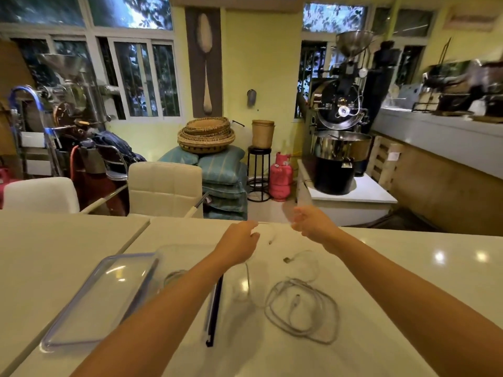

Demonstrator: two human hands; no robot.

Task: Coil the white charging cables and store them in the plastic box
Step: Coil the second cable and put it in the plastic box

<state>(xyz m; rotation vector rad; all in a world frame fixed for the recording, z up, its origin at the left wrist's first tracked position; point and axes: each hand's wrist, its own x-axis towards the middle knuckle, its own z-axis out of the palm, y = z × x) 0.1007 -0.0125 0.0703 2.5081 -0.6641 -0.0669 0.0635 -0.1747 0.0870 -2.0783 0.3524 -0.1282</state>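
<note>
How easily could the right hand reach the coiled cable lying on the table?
Probably easily: the coiled cable lies uncovered on the table, just nearer than the right hand, though that hand seems busy with a stretched cable.

Yellow walls (258, 63) – windows (141, 77), wht chairs (163, 183)

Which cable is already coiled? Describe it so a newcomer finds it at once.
On the white table, look on the near side, right of the black strip. The coiled cable lies flat there in several grey-white loops with a plug in the middle. Its neighbours are loose single strands, such as the thin cable stretched between the left hand and right hand.
</note>
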